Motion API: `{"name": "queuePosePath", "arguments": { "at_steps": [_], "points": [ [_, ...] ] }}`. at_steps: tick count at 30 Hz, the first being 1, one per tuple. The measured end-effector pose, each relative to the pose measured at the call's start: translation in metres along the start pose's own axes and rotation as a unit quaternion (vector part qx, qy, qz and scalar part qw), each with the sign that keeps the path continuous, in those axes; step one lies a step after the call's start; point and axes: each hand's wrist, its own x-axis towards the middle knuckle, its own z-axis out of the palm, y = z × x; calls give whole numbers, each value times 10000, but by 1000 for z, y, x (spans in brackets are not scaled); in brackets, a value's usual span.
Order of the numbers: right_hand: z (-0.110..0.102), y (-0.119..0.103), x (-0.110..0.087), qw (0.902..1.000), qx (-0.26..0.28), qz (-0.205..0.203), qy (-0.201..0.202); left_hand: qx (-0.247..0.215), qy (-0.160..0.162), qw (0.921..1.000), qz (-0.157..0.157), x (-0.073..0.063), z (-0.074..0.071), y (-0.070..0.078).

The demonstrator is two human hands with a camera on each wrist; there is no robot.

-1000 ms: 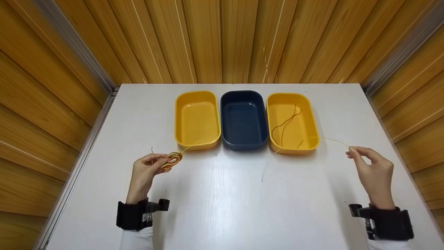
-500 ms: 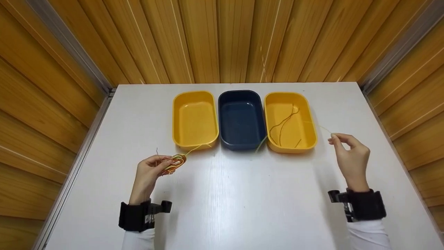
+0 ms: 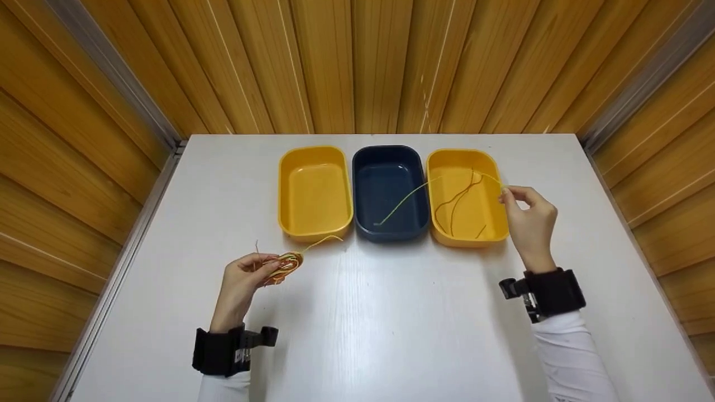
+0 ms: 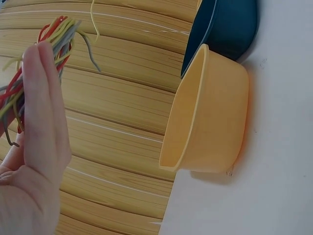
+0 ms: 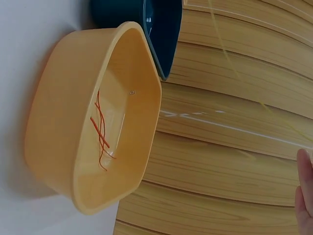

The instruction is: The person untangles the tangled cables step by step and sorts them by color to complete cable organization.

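Note:
My left hand (image 3: 240, 282) pinches a coiled bundle of thin wires (image 3: 287, 263) between thumb and fingers, in front of the left yellow tray (image 3: 315, 237). Red, yellow and grey strands show in the bundle (image 4: 56, 41) in the left wrist view, and loose ends stick out. At the near right, my right hand (image 3: 530, 223) pinches the end of one yellow wire (image 3: 413, 193), right by the rim of the right yellow tray (image 3: 469, 242). That wire arches left across this tray, its free end over the dark blue tray (image 3: 391, 237).
Several red-orange wires (image 5: 101, 129) lie inside the right yellow tray. The three trays stand side by side on the white table (image 3: 391, 324). Wood-patterned panels (image 3: 380, 67) enclose the table at the back and sides.
My right hand has moved left and forward to the right tray, carrying the yellow wire, whose free end swung from the table in front to over the blue tray. My left hand barely shifted.

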Motion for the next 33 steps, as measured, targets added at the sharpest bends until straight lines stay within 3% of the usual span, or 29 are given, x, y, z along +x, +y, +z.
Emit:
{"name": "queuePosePath", "arguments": {
  "at_steps": [4,13,22,33],
  "points": [
    [13,-1,7,10000,52,-3,-49,-106,-120,9997,175,-2,-2,-3],
    [38,-4,20,9998,-39,-202,-50,122,134,9995,-272,-3,3,0],
    [61,-3,28,9966,-448,-582,-383,194,67,9994,-274,-9,4,-5],
    [74,-1,33,9914,-588,-949,-687,194,207,9991,-301,-14,8,-4]
  ]
}}
